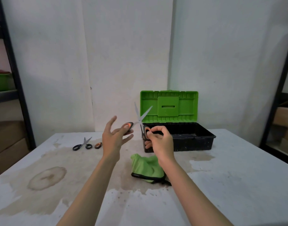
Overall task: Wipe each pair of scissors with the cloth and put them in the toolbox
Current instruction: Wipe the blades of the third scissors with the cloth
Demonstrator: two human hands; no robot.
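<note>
Cloth (146, 167): before the toolbox (179, 139), untouched.
Hands: right hand (161, 142) pinches one scissors (140, 117) loop; left hand (113, 137) splayed, touching the other.
Risk: gaping blades could nick you.

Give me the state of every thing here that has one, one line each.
Toolbox, open, lid upright.
Held scissors, in the air, blades spread apart.
Left hand, fingers straight, touching one handle.
Right hand, curled round the other handle.
Cloth, crumpled on the table, untouched.
Black scissors, flat on the table, blades slightly apart.
Orange handle, on the table, rest hidden behind the left hand.
</note>
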